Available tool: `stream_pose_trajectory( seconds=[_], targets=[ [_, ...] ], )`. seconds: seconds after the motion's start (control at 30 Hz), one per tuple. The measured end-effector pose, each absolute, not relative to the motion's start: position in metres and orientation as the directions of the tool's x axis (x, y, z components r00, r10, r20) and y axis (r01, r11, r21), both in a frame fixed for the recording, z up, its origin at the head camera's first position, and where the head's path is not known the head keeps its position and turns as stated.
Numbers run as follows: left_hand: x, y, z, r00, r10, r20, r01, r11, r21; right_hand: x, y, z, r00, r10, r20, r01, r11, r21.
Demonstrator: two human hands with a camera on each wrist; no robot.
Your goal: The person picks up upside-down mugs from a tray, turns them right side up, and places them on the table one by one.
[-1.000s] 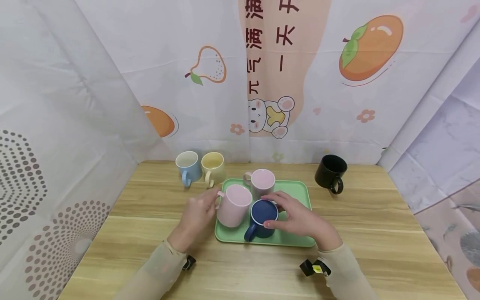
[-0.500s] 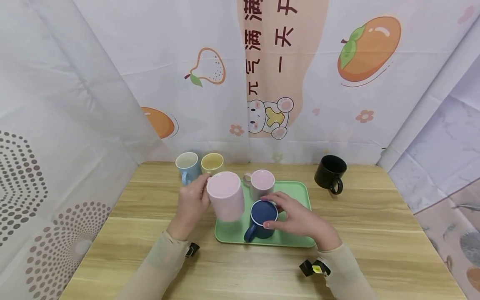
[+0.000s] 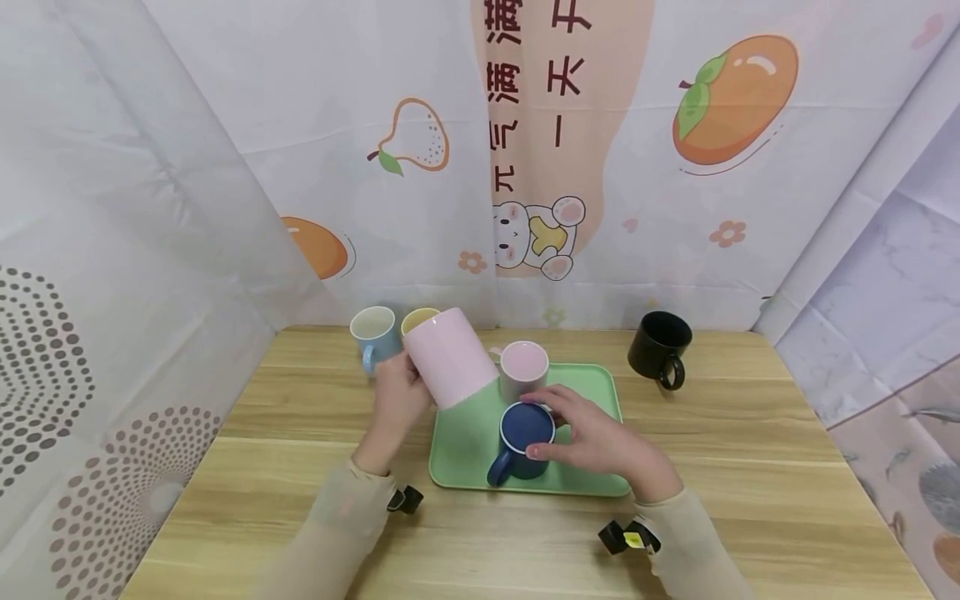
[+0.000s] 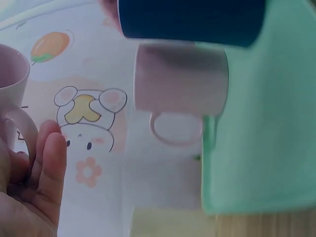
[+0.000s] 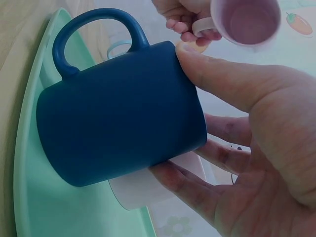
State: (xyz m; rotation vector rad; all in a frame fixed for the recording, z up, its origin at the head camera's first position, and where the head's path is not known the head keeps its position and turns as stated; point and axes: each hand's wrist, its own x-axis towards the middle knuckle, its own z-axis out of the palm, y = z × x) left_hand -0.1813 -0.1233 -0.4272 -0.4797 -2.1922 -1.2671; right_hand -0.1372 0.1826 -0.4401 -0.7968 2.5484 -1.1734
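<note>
My left hand (image 3: 397, 396) grips the handle of a large pink mug (image 3: 450, 358), tilted in the air over the left part of a green tray (image 3: 459, 454). In the right wrist view this pink mug's mouth (image 5: 249, 22) faces the camera. My right hand (image 3: 600, 433) holds a dark blue mug (image 5: 118, 118) near its rim, thumb on one side and fingers on the other. The blue mug stands upright on the tray, handle toward the front left. Behind it on the tray is a smaller pink mug (image 3: 522, 383), its handle partly hidden by the raised mug.
At the back left of the wooden table (image 3: 300, 433) stand a light blue mug (image 3: 381, 343) and a yellow mug (image 3: 417, 318), the yellow one mostly covered by the lifted mug. A black mug (image 3: 651, 354) stands at the back right. A printed curtain (image 3: 337, 167) hangs behind the table.
My left hand has lifted the large pink mug off the tray, moved it up and to the left, and tilted it. The right hand and blue mug have stayed in place.
</note>
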Motion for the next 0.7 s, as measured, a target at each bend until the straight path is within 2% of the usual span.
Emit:
stream_pose_trajectory(
  seconds=[0.1, 0.2, 0.33, 0.5, 0.7],
  targets=[
    [-0.179, -0.116, -0.427, -0.890, 0.003, 0.456, 0.427, 0.354, 0.832, -0.138, 0.182, -0.441, -0.823, -0.567, 0.034, -0.392, 0.524, -0.756],
    [-0.180, -0.108, -0.427, -0.944, -0.016, 0.330, 0.314, 0.276, 0.909, -0.138, 0.182, -0.441, -0.820, -0.570, 0.048, -0.403, 0.516, -0.756],
    [-0.183, -0.096, -0.428, -0.971, -0.038, 0.235, 0.222, 0.212, 0.952, -0.138, 0.182, -0.441, -0.820, -0.569, 0.057, -0.412, 0.518, -0.749],
    [-0.182, -0.078, -0.431, -0.990, -0.045, 0.133, 0.131, 0.052, 0.990, -0.138, 0.182, -0.441, -0.818, -0.573, 0.056, -0.415, 0.520, -0.746],
    [-0.180, -0.059, -0.437, -1.000, 0.020, 0.007, 0.004, -0.155, 0.988, -0.138, 0.182, -0.442, -0.817, -0.574, 0.055, -0.413, 0.516, -0.750]
  ],
)
